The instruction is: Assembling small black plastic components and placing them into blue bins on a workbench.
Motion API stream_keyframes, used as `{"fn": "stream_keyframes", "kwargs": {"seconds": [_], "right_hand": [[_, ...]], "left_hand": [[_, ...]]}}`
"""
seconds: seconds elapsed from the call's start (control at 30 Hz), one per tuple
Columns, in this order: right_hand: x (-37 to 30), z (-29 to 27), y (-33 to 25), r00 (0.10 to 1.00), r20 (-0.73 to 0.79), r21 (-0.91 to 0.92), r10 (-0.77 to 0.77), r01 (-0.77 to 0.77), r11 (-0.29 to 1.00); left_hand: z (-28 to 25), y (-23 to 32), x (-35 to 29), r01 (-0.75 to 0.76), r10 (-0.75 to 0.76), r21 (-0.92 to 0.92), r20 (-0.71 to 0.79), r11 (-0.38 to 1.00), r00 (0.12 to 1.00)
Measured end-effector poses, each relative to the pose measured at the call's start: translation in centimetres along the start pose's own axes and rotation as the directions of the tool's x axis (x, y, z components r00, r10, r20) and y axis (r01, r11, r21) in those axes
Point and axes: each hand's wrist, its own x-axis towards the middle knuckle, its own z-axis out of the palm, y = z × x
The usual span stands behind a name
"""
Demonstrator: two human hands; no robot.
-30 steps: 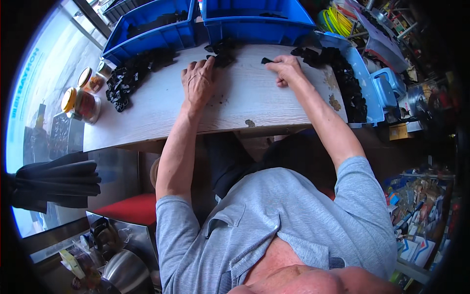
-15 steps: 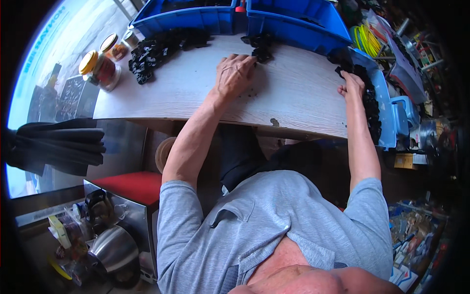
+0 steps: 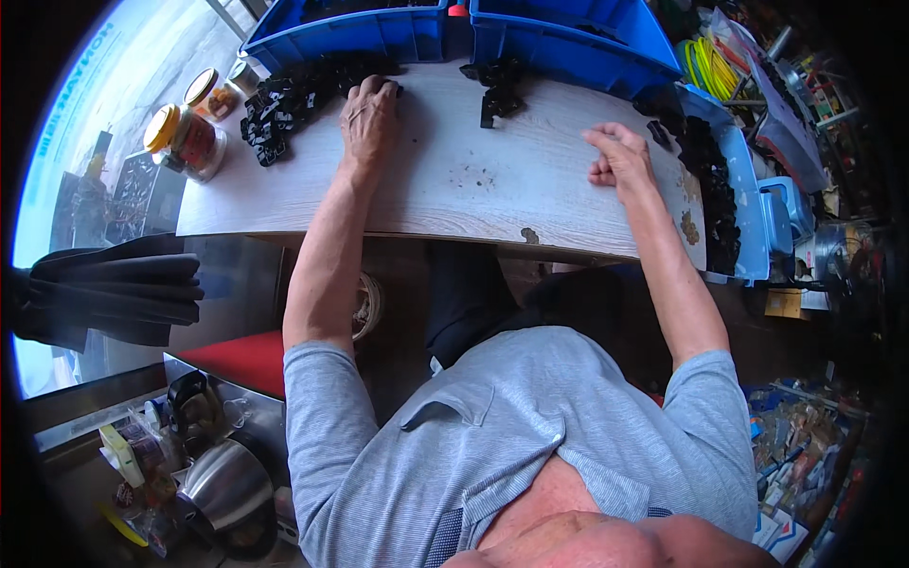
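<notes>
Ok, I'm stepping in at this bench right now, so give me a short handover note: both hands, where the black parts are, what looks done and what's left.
Left hand: flat on the table, fingertips at the left pile of black plastic parts; whether it grips one, cannot tell.
Right hand: loosely curled on the wooden tabletop, beside the right row of black parts; nothing visible in it.
A small cluster of black parts lies by the blue bins.
Done: cannot be judged from this view.
Left: both piles remain on the table.
</notes>
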Motion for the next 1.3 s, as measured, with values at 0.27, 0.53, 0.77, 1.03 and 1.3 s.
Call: {"fn": "stream_keyframes", "kwargs": {"seconds": [0.27, 0.53, 0.77, 1.03, 1.3], "right_hand": [[-0.2, 6.0, -1.8, 0.984, 0.179, -0.089, -0.005, 0.021, 0.996], [-0.9, 11.1, -3.7, 0.986, 0.144, -0.281, 0.087, -0.044, 0.959], [-0.7, 13.0, -3.8, 0.990, 0.100, -0.327, 0.103, -0.065, 0.943], [-0.2, 14.0, -3.4, 0.988, 0.106, -0.242, 0.116, -0.088, 0.966], [-1.0, 12.5, -3.1, 0.976, 0.174, -0.120, 0.132, -0.112, 0.986]], "left_hand": [[-1.5, 1.4, -1.0, -0.020, 0.028, -0.081, 0.092, 0.996, 0.995], [-1.9, 0.9, -1.4, -0.021, 0.036, -0.136, 0.105, 0.990, 0.994], [-2.3, 1.8, -2.2, -0.014, 0.018, -0.112, 0.036, 0.994, 0.999], [-1.7, 2.4, -3.0, -0.112, 0.115, -0.065, 0.046, 0.992, 0.992], [-3.1, 5.2, -2.1, -0.148, 0.151, -0.032, 0.146, 0.988, 0.978]]}}
